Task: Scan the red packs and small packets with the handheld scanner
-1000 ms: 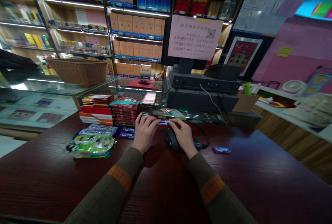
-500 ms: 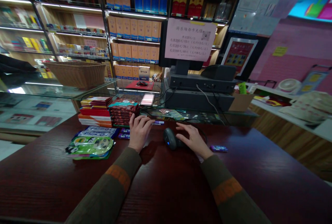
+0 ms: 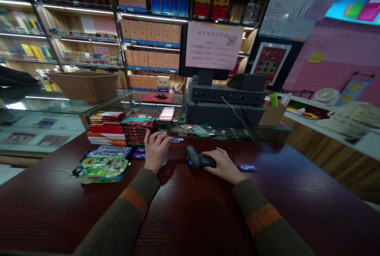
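Observation:
My right hand is closed around the handle of a black barcode scanner lying on the table, its small blue light lit. My left hand is held over the table with its fingers apart and slightly bent, just in front of a stack of red-brown packets. By its index fingertip lies a slim purple-and-white packet; whether they touch I cannot tell. Small purple packs lie left of that hand. Another purple pack lies to the right of my right hand.
Red and orange boxes are stacked at the left, behind green panda-print packages. Beyond the dark table stand a monitor with a paper sign, a glass counter and a wicker basket. The scanner's cable curves behind my right hand.
My right hand has come down onto the scanner handle and its fingers have closed around it. My left hand has barely moved. The whole view has shifted slightly.

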The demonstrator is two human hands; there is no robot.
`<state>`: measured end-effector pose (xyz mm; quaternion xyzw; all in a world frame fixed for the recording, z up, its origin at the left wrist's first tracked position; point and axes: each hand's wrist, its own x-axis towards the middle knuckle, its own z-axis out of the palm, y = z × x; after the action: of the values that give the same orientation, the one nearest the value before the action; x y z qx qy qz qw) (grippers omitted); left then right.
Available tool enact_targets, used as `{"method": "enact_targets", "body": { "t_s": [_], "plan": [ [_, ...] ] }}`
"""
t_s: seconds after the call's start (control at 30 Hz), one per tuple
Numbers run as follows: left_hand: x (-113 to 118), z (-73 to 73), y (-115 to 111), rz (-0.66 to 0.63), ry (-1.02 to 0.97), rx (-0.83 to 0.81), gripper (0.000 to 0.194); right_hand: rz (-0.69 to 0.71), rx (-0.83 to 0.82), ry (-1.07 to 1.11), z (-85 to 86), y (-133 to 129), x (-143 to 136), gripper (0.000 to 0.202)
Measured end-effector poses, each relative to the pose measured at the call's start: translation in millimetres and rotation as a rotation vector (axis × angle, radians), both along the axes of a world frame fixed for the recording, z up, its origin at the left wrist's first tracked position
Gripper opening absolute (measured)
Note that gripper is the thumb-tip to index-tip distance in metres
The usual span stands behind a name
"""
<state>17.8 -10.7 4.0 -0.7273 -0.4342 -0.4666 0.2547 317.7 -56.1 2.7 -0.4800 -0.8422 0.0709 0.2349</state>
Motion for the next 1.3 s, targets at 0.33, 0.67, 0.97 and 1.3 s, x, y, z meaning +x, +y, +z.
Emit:
{"method": "enact_targets", "body": {
  "t_s": [0.33, 0.67, 0.97, 1.3],
  "plan": [
    [-2, 0.8, 0, 0.013, 0.001, 0.006, 0.017, 0.043, 0.039, 0.118, 20.1, -7, 1, 0.051],
    [-3, 0.7, -1, 0.011, 0.004, -0.005, 0.016, 0.067, -0.052, 0.169, 26.9, -13, -3, 0.045],
    [-4, -1.8, 2, 0.025, 0.012, -0.003, 0.016, 0.064, -0.07, 0.168, 26.5, -13, -4, 0.044],
    [-4, -1.2, 2, 0.014, -0.006, -0.004, 0.019, 0.065, -0.083, 0.18, 30.5, -16, -3, 0.046]
  ]
}}
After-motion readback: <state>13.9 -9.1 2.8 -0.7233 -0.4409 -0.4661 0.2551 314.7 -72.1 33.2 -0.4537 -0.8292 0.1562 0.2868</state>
